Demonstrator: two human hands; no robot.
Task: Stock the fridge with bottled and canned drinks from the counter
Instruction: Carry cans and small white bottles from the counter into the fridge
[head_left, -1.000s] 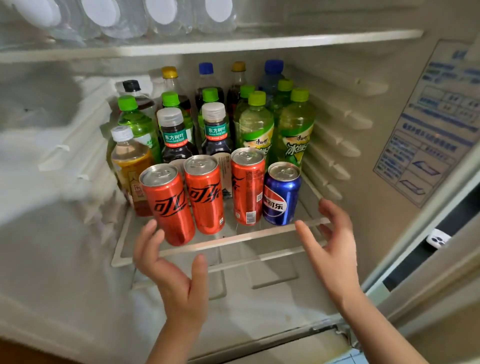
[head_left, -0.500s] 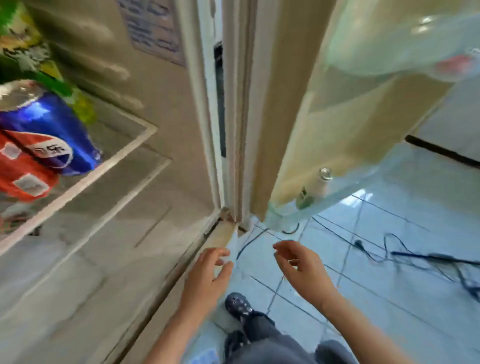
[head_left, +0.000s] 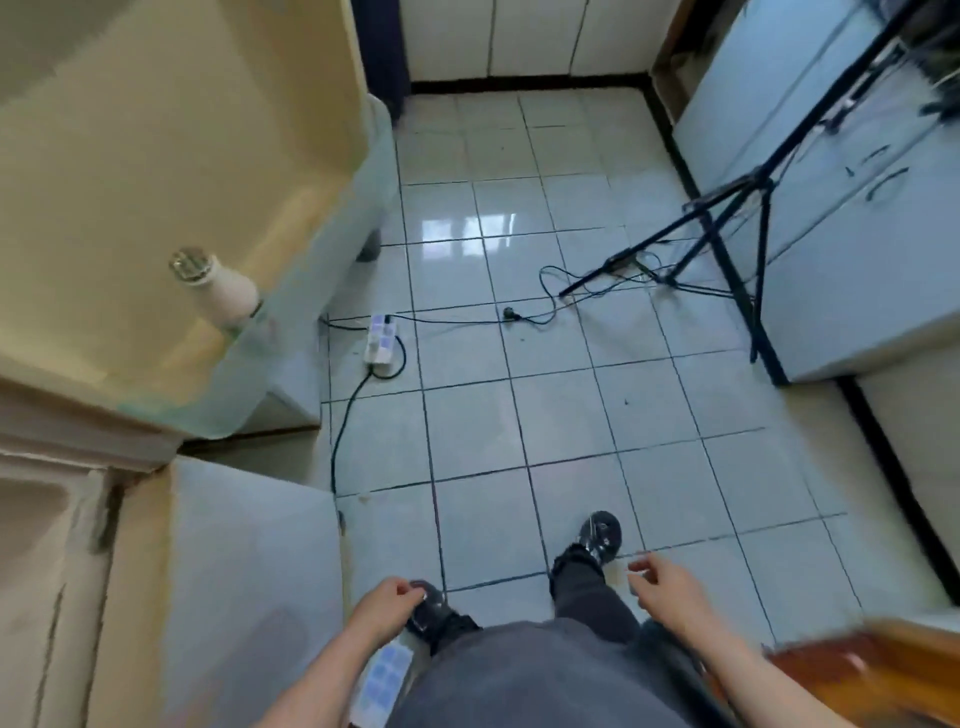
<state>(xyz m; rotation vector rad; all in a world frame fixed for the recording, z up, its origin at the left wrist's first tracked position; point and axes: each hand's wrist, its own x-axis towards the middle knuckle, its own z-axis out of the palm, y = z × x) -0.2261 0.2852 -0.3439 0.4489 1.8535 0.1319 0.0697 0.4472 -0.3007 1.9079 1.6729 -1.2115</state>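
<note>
Drinks for stocking are not in view; only a wooden corner (head_left: 878, 660) at lower right, perhaps the counter, shows. Both hands are empty: left hand (head_left: 387, 610) loosely curled, right hand (head_left: 670, 587) with fingers apart. The fridge door (head_left: 171, 171) stands open at left. Step clear of the power strip (head_left: 381, 338) and its cables, then take one drink per hand. The fridge interior is out of frame; motion blur obscures the edges.
</note>
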